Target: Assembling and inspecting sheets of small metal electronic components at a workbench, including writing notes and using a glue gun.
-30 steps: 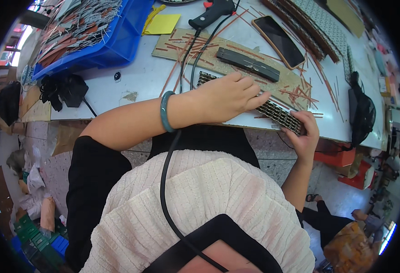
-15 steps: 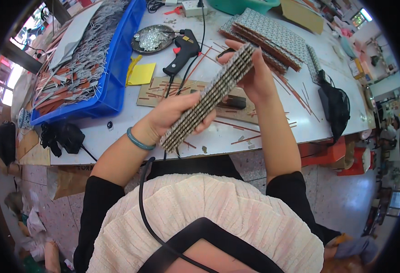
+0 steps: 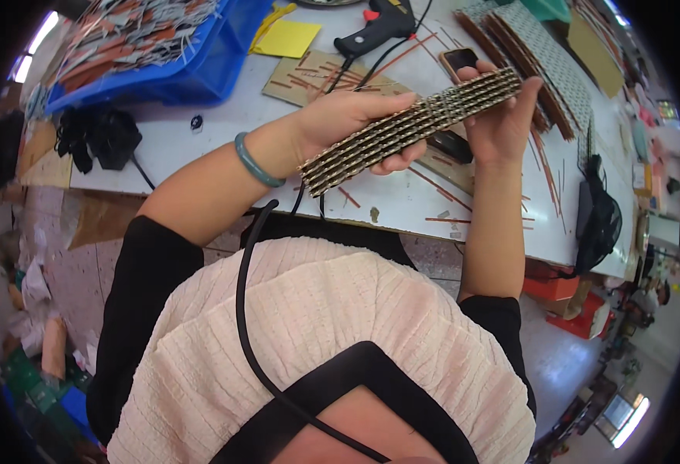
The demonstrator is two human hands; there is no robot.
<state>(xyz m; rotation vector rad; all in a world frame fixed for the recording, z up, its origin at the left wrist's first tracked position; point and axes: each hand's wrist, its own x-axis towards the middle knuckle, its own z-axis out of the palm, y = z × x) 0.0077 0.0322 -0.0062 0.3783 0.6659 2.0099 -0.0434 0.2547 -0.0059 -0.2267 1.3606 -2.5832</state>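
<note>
A long narrow bundle of stacked strips (image 3: 413, 131), with brown and silvery chain-like edges, lies slantwise between my hands above the table's front part. My left hand (image 3: 355, 127) is closed round its lower left half, thumb on top and fingertips showing below. At the upper right end my right hand (image 3: 502, 124) holds the bundle, fingers behind it and thumb standing beside its end. Beneath the bundle, a dark block-like object (image 3: 450, 145) rests on a brown board (image 3: 297, 77) and is partly covered.
A blue bin (image 3: 208, 73) full of cut strips stands at the left. Near it are a yellow pad (image 3: 287, 39) and a black glue gun (image 3: 375, 29) with a cord. Patterned panels (image 3: 545, 58) lie stacked at the right, by a phone (image 3: 459, 59) and a black mesh bag (image 3: 599, 216).
The bundle has turned to a flatter slant, its edges facing up more. Both hands keep hold of it. The whole view has shifted, with the table now higher in the picture.
</note>
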